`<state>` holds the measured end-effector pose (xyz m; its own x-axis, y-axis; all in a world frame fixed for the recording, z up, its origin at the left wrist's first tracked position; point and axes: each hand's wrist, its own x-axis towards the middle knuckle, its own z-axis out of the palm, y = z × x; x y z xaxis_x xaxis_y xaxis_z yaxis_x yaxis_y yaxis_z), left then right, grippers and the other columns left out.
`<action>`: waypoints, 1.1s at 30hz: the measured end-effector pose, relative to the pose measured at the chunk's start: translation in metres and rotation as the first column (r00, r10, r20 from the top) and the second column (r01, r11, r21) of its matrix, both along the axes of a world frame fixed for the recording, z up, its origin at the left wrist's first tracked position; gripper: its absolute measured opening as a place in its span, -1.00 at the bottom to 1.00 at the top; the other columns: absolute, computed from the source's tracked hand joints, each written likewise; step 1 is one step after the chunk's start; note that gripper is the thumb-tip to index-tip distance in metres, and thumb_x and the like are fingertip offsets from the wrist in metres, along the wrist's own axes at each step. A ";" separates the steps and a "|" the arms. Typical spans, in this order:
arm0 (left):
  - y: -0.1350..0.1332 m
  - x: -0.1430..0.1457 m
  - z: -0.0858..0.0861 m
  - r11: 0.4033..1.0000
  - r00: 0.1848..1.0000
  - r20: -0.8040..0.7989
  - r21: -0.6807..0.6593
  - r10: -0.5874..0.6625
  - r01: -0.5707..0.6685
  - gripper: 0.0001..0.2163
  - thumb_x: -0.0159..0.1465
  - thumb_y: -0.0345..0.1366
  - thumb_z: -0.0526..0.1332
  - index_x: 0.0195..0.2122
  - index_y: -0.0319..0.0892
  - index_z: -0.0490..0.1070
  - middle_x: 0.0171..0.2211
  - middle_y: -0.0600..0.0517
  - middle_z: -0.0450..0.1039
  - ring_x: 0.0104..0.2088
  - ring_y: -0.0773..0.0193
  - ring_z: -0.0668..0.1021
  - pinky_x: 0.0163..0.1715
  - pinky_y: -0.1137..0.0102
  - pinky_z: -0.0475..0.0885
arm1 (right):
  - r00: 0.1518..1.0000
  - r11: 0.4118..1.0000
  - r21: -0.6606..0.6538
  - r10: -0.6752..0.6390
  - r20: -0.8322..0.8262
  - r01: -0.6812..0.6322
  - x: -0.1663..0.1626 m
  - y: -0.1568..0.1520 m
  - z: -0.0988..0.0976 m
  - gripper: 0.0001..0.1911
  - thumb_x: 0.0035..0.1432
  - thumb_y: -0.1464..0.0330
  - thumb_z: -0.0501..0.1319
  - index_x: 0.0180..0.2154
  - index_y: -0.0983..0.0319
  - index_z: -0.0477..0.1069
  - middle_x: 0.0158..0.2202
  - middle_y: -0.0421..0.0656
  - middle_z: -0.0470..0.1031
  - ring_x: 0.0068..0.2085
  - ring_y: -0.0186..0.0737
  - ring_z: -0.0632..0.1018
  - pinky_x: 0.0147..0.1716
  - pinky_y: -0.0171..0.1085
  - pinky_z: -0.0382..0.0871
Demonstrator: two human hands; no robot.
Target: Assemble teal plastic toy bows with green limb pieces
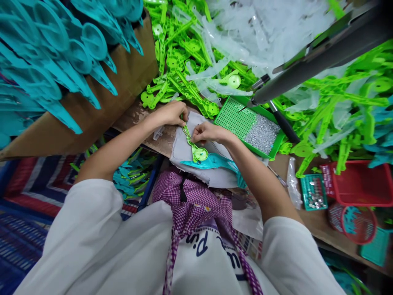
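Observation:
My left hand and my right hand meet over a grey cloth pad on the workbench. Both pinch a thin lime-green plastic part with a round disc at its near end. The left fingers grip its far tip, while the right fingers press on its middle. A teal plastic part lies on the cloth just below the green one, touching the disc.
A green tray of small silver screws sits right of my hands under a grey powered screwdriver. Heaps of green parts and clear bags lie behind. A cardboard box of teal parts stands left; red baskets right.

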<state>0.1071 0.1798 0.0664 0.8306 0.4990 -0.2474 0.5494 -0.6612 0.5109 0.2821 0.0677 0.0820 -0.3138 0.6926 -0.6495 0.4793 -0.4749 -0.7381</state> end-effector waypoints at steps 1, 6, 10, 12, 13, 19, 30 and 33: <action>0.000 0.000 -0.001 1.000 1.000 0.007 -0.005 0.000 0.000 -0.86 0.12 -0.27 0.42 -0.30 -0.18 0.64 -0.23 0.01 0.60 -0.15 0.20 0.57 -0.14 0.41 0.32 | 1.000 1.000 0.005 0.022 0.023 -0.022 0.000 0.001 0.000 -0.80 -0.06 0.44 0.36 -0.60 0.24 0.38 -0.66 -0.31 0.34 -0.59 -0.43 0.35 -0.55 -0.38 0.24; 0.004 -0.001 -0.008 1.000 0.999 0.038 -0.005 -0.011 0.011 -0.85 0.11 -0.25 0.42 -0.30 -0.13 0.64 -0.26 0.06 0.61 -0.19 0.24 0.56 -0.16 0.44 0.32 | 0.979 0.989 0.000 0.149 0.141 -0.150 -0.004 0.011 0.003 -0.76 -0.04 0.44 0.40 -0.60 0.23 0.38 -0.72 -0.32 0.32 -0.63 -0.44 0.32 -0.61 -0.39 0.14; 0.004 -0.001 -0.008 1.000 1.000 0.023 -0.013 0.001 -0.001 -0.85 0.09 -0.26 0.42 -0.30 -0.14 0.65 -0.23 0.04 0.62 -0.18 0.22 0.56 -0.17 0.43 0.32 | 0.976 0.981 -0.034 0.193 0.105 -0.190 -0.001 0.014 0.003 -0.71 -0.07 0.41 0.46 -0.59 0.23 0.35 -0.71 -0.33 0.32 -0.63 -0.44 0.34 -0.61 -0.40 0.17; 0.003 -0.001 -0.007 1.000 1.000 0.021 -0.018 0.004 -0.003 -0.85 0.09 -0.26 0.42 -0.30 -0.14 0.65 -0.22 0.04 0.62 -0.17 0.22 0.56 -0.16 0.43 0.32 | 0.982 0.984 -0.034 0.178 0.065 -0.176 0.002 0.013 0.002 -0.71 -0.08 0.40 0.47 -0.58 0.23 0.36 -0.68 -0.34 0.34 -0.62 -0.44 0.36 -0.59 -0.40 0.20; 0.003 -0.001 -0.006 1.000 1.000 0.025 -0.022 0.002 -0.001 -0.85 0.09 -0.26 0.42 -0.30 -0.14 0.65 -0.22 0.04 0.62 -0.18 0.22 0.57 -0.16 0.43 0.32 | 0.985 0.986 -0.032 0.165 0.047 -0.163 0.003 0.012 0.001 -0.72 -0.08 0.41 0.47 -0.58 0.23 0.37 -0.67 -0.34 0.35 -0.61 -0.44 0.37 -0.58 -0.40 0.22; 0.005 -0.001 -0.008 1.000 0.999 0.037 -0.024 -0.007 0.007 -0.86 0.09 -0.26 0.42 -0.31 -0.14 0.64 -0.25 0.06 0.62 -0.18 0.23 0.56 -0.15 0.43 0.32 | 0.979 0.988 -0.057 0.149 0.141 -0.142 -0.004 0.014 0.008 -0.70 -0.07 0.46 0.46 -0.61 0.23 0.35 -0.69 -0.33 0.33 -0.63 -0.45 0.36 -0.59 -0.40 0.20; 0.004 0.000 -0.006 1.000 1.000 0.012 -0.026 -0.003 0.003 -0.83 0.09 -0.24 0.42 -0.29 -0.14 0.65 -0.22 0.03 0.60 -0.16 0.19 0.56 -0.11 0.40 0.32 | 0.921 0.976 -0.050 0.218 0.324 -0.213 -0.020 0.016 0.015 -0.70 -0.02 0.50 0.40 -0.63 0.21 0.34 -0.73 -0.27 0.33 -0.61 -0.33 0.40 -0.53 -0.33 0.26; 0.003 0.000 -0.004 1.000 1.000 0.012 0.002 -0.013 0.013 -0.85 0.10 -0.25 0.41 -0.31 -0.14 0.64 -0.25 0.04 0.60 -0.18 0.20 0.56 -0.13 0.41 0.33 | 0.917 0.977 -0.002 0.201 0.344 -0.213 -0.017 0.004 0.014 -0.79 0.05 0.48 0.34 -0.56 0.22 0.39 -0.67 -0.25 0.41 -0.55 -0.31 0.45 -0.47 -0.33 0.27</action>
<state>0.1071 0.1831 0.0622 0.8400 0.4884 -0.2365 0.5344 -0.6692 0.5164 0.2648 0.0721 0.0962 -0.2167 0.6605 -0.7189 0.7895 -0.3146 -0.5270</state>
